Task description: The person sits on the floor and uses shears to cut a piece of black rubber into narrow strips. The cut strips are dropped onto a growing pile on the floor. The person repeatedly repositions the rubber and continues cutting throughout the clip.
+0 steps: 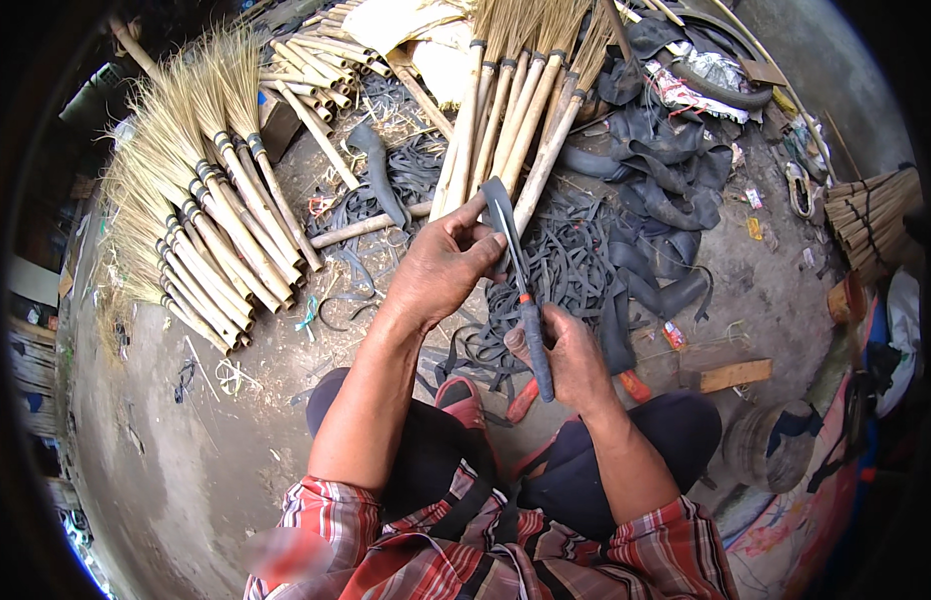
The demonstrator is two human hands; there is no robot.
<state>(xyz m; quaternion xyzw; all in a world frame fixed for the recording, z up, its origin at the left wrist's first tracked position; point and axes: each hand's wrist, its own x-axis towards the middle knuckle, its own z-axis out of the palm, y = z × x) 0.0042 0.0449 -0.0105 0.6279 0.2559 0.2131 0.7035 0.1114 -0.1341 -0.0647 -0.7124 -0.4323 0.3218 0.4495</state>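
My left hand (444, 265) pinches a dark rubber strip (497, 193) between thumb and fingers in the middle of the view. In my right hand (574, 362) is a pair of scissors (535, 335) with dark wrapped handles and a red band near the pivot. The blades point away from me and lie along the rubber strip, close to my left fingertips. How far the blades are apart, I cannot make out. Just past my hands, a bundle of brooms (523, 117) with pale bamboo handles leans with its bristles up. Beneath and beyond the scissors lies a tangle of cut rubber strips (574, 250).
Finished-looking brooms (226, 240) lie in a row at the left. Bamboo sticks (316, 68) are piled at the back. Wide rubber pieces (661, 190) are heaped to the right, near a wooden block (731, 376) and a round container (771, 445). A red sandal (464, 400) shows below my hands.
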